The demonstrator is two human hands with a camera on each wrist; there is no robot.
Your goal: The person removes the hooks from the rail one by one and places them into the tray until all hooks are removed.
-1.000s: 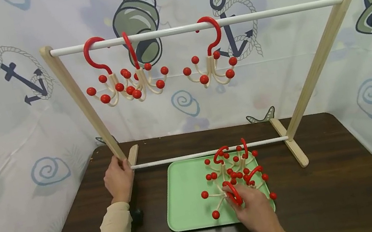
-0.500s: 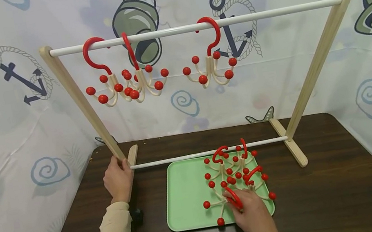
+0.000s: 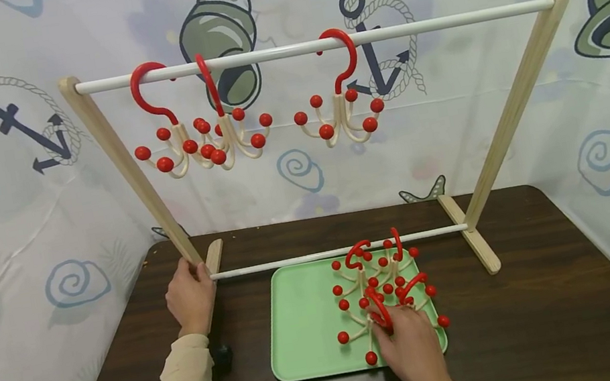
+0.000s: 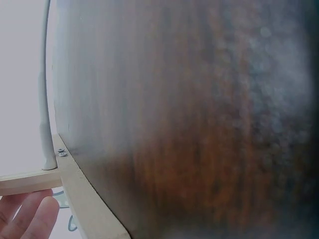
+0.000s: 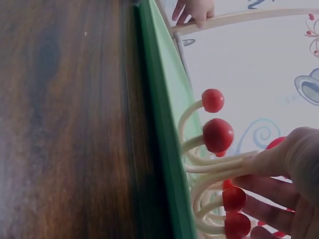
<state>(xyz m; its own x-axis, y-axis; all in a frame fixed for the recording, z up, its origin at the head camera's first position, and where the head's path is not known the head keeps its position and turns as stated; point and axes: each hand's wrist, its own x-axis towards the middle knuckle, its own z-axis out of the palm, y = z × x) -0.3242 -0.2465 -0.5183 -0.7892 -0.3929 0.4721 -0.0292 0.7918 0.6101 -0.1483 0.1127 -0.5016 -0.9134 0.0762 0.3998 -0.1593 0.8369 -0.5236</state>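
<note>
My right hand (image 3: 415,348) pinches the stem of a hanger, a red-hooked piece with curved cream prongs tipped by red balls, over the right front of the green tray (image 3: 298,328). That hanger's balls (image 5: 218,135) stand close above the tray in the right wrist view. Beyond it lie several like hangers, among them one with its hook (image 3: 413,285) tilted right. My left hand (image 3: 192,297) grips the foot of the left wooden post (image 3: 132,170); its fingers (image 4: 42,219) show beside the wood in the left wrist view, the thumb hidden there.
Across the rack's top runs a white rod (image 3: 435,24), from which a left hanger (image 3: 179,134), a second hanger (image 3: 227,129) close beside it and a third hanger (image 3: 341,116) hang. A lower rod (image 3: 293,261) crosses behind the tray on the dark table (image 3: 547,311).
The pinched hanger has turned and shifted slightly, its front balls swinging toward the tray's near edge, then rightward. My left hand stays on the post.
</note>
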